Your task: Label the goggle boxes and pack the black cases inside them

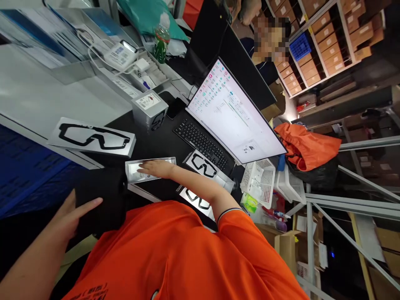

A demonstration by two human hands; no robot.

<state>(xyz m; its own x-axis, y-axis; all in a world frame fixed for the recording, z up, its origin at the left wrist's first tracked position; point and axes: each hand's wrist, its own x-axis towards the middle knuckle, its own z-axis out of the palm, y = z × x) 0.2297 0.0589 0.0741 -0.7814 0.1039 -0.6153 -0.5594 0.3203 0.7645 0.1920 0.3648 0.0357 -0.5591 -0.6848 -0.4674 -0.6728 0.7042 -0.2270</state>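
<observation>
My left hand (79, 212) grips a black case (101, 196) by its side, the index finger lying along it near my lap. My right hand (156, 168) reaches over an open white box (131, 174), its fingers stretched out and touching the inside. What lies beneath those fingers is partly hidden. Left of it on the desk rests a closed white box with a goggle picture (93, 137). Two more such boxes, an upper goggle box (200, 163) and a lower goggle box (195, 198), lie partly behind my right forearm. A small silver box (150, 109) stands further back.
A black keyboard (200, 143) and a lit monitor (234, 114) stand behind my right arm. A phone (176, 108), a green-labelled bottle (161, 39) and a tray of cables are at the back. White baskets (258, 181) stand at right; a blue crate (31, 166) is at left. Another person sits beyond the monitor.
</observation>
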